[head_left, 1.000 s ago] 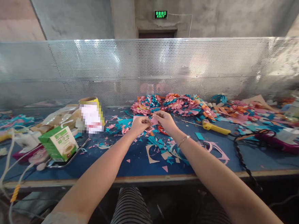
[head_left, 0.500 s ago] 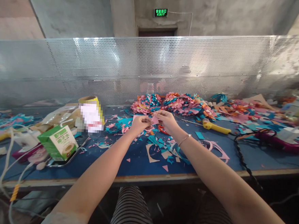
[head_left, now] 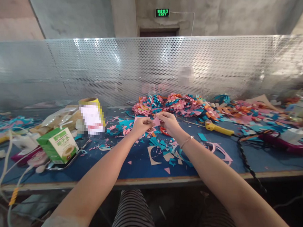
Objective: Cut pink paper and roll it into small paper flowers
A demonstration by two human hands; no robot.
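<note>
Over the middle of the blue-topped table, my left hand [head_left: 141,124] and my right hand [head_left: 169,121] meet with fingertips pinched. Between them is a small pink piece [head_left: 156,121], paper or foam sheet, which both hands hold by its edges. A red-orange loop [head_left: 163,130], perhaps a scissors handle, shows partly behind my right hand. Heaps of pink, blue and orange cut strips [head_left: 183,105] lie just beyond my fingers. Below the hands are blue scraps [head_left: 159,143] and a beige cut-out sheet [head_left: 153,156].
On the left stand a green-and-white drink carton [head_left: 61,145] on a metal tray and a yellow-edged roll [head_left: 101,113]. To the right lies a yellow-handled tool [head_left: 219,128] with a black cord [head_left: 245,161]. A perforated metal screen [head_left: 133,70] runs behind the table.
</note>
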